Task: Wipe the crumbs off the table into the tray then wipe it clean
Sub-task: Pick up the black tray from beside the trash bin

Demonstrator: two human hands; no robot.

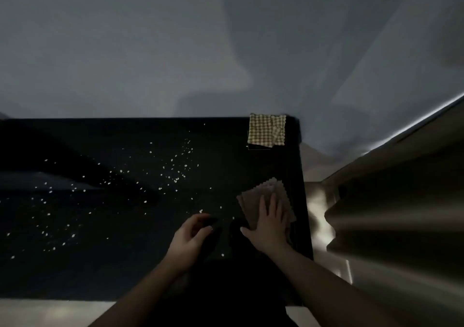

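Several pale crumbs (pixel 175 179) lie scattered over the black table (pixel 125 135), mostly across its middle and left. My right hand (pixel 270 222) lies flat, fingers spread, on a stack of brownish cloths (pixel 270 192) near the table's right edge. My left hand (pixel 190 238) hovers just left of it with fingers curled; in the dim light I cannot tell whether it holds something dark. No tray is recognisable in the dim view.
A yellow-and-white chequered cloth (pixel 267 130) sits at the table's far right corner. A grey wall (pixel 226 37) stands behind the table. A beige curtain or panel (pixel 401 213) hangs right of the table. The near table edge (pixel 50 299) borders a pale floor.
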